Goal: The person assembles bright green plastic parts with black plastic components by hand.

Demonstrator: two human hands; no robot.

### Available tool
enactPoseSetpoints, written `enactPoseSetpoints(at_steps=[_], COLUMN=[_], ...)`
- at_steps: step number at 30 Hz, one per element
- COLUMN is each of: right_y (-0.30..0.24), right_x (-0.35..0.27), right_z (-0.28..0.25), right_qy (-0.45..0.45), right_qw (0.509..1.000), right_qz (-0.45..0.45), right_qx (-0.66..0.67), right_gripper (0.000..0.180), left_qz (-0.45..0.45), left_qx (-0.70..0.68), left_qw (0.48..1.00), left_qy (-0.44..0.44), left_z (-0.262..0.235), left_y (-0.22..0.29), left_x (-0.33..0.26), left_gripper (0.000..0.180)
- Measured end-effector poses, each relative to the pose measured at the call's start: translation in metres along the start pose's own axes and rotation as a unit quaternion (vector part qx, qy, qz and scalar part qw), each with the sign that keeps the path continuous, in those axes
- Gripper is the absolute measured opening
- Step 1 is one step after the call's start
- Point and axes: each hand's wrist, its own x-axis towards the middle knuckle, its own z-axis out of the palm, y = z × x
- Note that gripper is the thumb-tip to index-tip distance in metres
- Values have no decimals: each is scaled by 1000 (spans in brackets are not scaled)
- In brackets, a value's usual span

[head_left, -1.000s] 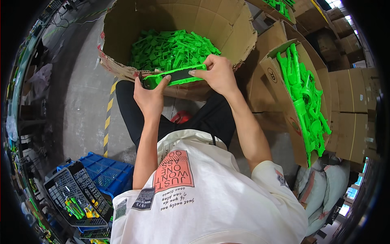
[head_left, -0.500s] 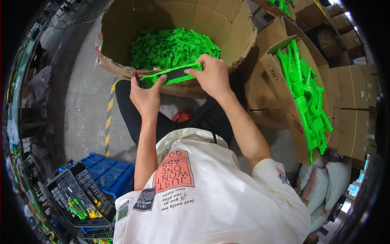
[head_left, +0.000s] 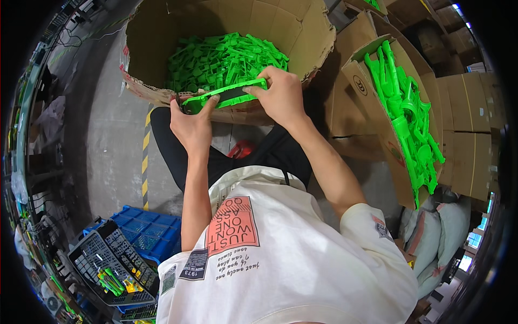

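Both my hands hold one long bright green plastic part [head_left: 224,93] with a dark middle, level over my lap. My left hand [head_left: 193,123] grips its left end and my right hand [head_left: 280,97] closes over its right end. Just beyond it stands a big open cardboard box [head_left: 318,32] filled with several loose green plastic parts [head_left: 221,59]. On my right a second, tilted cardboard box [head_left: 372,97] holds longer green plastic pieces [head_left: 407,113].
A blue plastic crate [head_left: 154,232] and a dark crate [head_left: 110,264] with green and yellow bits sit at my lower left. A yellow-black stripe [head_left: 144,156] marks the grey concrete floor. Flat cardboard [head_left: 469,135] and grey sacks [head_left: 431,232] lie on my right.
Both hands have kept hold of the green part. My right hand has shifted slightly along its right end, and the part sits a little flatter than before.
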Motion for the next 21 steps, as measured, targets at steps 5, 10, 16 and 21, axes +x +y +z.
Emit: enactPoseSetpoints(at_steps=[5, 10, 16, 21], right_y=[-2, 3, -8, -41], right_x=[-2, -7, -4, -23], right_z=[-6, -1, -10, -59], right_qy=[-47, -24, -68, -127], right_qw=[994, 998, 996, 973], right_qz=[81, 34, -52, -138], right_qx=[57, 41, 25, -133], right_gripper=[26, 26, 37, 55], left_qz=[-7, 15, -51, -149], left_qx=[2, -31, -118, -217], left_qw=[1000, 999, 990, 953], left_qy=[-10, -5, -63, -151], left_z=[0, 3, 0, -21], left_y=[-2, -15, -17, 12], left_x=[-2, -1, 9, -1], left_gripper=[39, 47, 40, 27])
